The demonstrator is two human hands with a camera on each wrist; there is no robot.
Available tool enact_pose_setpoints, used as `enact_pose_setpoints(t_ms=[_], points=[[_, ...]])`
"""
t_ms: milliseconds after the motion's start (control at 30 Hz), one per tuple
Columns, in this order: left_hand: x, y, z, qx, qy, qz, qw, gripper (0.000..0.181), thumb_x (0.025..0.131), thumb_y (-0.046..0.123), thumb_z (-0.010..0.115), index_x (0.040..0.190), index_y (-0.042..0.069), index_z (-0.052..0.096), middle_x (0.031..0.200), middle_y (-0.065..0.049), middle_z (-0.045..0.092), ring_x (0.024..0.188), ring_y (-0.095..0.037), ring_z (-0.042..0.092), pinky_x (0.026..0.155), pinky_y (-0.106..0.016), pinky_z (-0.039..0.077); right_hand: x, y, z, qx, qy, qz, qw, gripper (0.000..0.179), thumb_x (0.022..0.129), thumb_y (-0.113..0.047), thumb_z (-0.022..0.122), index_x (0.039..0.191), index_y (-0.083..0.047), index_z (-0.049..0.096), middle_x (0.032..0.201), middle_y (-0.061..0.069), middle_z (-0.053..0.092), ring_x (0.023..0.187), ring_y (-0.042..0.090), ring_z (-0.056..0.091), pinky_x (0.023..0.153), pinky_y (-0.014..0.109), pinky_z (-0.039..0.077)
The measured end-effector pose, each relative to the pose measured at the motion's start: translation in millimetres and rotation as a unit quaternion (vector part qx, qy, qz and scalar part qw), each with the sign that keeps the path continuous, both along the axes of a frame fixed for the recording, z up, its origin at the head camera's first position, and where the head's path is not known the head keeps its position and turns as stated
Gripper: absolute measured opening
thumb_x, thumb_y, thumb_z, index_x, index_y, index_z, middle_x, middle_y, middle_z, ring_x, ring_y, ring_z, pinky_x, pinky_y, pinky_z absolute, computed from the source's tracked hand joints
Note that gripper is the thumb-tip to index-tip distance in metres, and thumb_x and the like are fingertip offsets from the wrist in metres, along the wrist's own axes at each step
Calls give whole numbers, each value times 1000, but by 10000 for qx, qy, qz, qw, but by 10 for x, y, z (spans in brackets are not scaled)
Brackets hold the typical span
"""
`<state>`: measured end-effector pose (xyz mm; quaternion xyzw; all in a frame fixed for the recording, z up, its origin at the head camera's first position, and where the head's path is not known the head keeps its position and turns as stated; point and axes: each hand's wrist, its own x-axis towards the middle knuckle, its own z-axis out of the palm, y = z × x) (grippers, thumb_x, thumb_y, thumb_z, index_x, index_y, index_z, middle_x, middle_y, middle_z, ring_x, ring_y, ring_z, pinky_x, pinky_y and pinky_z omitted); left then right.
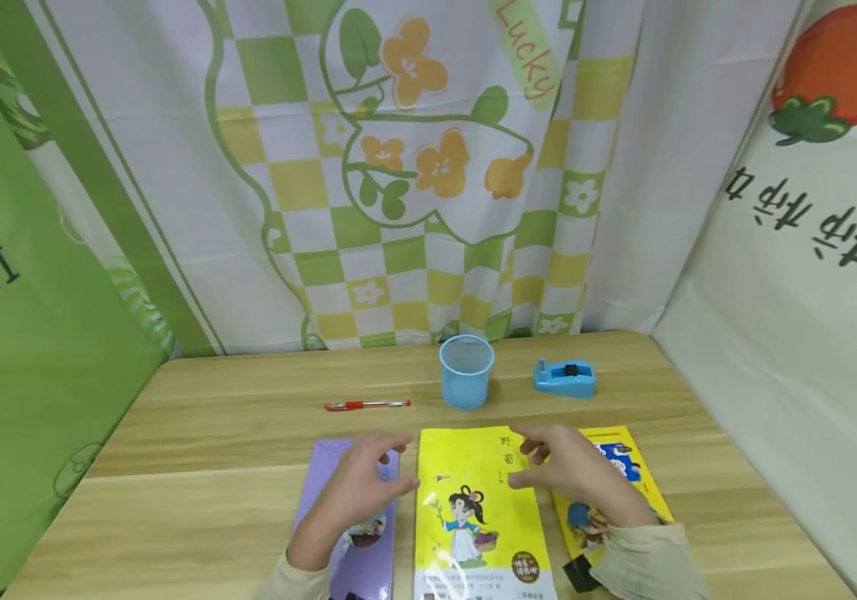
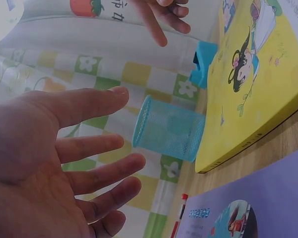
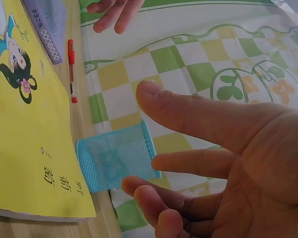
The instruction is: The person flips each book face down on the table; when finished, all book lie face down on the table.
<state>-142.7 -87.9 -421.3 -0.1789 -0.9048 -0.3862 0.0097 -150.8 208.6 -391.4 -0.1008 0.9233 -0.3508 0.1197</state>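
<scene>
2 sets of spread fingers, left hand, right hand, both empty, near yellow book

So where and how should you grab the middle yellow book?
Probably by its two long edges: the left hand from the left, the right hand from the right. The middle yellow book lies flat, with little to pinch from above, but its thick spine faces left, with a strip of bare table between it and the purple book.
</scene>
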Motion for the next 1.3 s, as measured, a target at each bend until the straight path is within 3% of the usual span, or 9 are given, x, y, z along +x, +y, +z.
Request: enact_pose_setpoints(t_ms=[267, 400, 533, 700, 833, 1100, 1300], points=[[-10, 20, -31, 20, -66, -128, 9999, 56, 80, 20, 83, 129, 0, 65, 117, -16, 67, 101, -30, 60, 81, -41, 47, 2, 55, 12, -221, 31, 138, 9997, 74, 78, -25, 87, 142, -5, 57, 119, 14, 68, 98, 22, 63, 75, 35, 54], [-31, 29, -84, -81, -202, -127, 9997, 60, 79, 20, 84, 132, -1, 63, 120, -18, 65, 103, -33, 59, 87, -51, 48, -5, 56, 19, -238, 26, 209, 9995, 74, 77, -20, 88, 142, -3, 57, 120, 16, 68, 95, 22, 62, 74, 34, 53], [-52, 31, -156, -268, -275, -190, 9991, 66, 75, 20, 86, 132, -3, 62, 123, -21, 65, 112, -38, 59, 98, -64, 42, -27, -6, -19, 112, -231, 154, 9996, 77, 73, -21, 90, 142, -5, 57, 117, 14, 69, 86, 18, 59, 71, 34, 51], [-78, 33, -253, -332, -479, -560, 9967, 73, 69, 16, 89, 132, -7, 60, 113, -21, 66, 108, -37, 58, 94, -56, 48, -44, -103, -117, 873, -408, 15, 9953, 83, 68, -27, 93, 141, -9, 59, 116, 14, 70, 99, 26, 66, 82, 44, 55], [-79, 60, -331, -366, -667, -704, 9946, 73, 68, 16, 90, 132, -6, 60, 109, -18, 66, 103, -33, 59, 91, -51, 49, -44, -148, -175, 1176, -499, -22, 9918, 85, 66, -29, 94, 140, -9, 59, 113, 13, 71, 106, 31, 65, 90, 50, 54], [-64, 152, -377, -502, -568, -526, 9957, 68, 67, 18, 90, 127, -3, 64, 107, -19, 70, 101, -34, 62, 92, -54, 49, -13, -237, -194, 1427, -403, -31, 9889, 84, 63, -32, 96, 138, -11, 63, 114, 11, 71, 100, 26, 64, 89, 50, 54], [-59, 189, -387, -273, -819, -249, 9960, 74, 68, 19, 91, 133, -2, 60, 108, -20, 71, 102, -35, 65, 93, -54, 51, 23, -324, -222, 1392, -161, 236, 9898, 79, 61, -30, 97, 131, -6, 67, 129, 14, 68, 117, 35, 62, 100, 55, 49]])
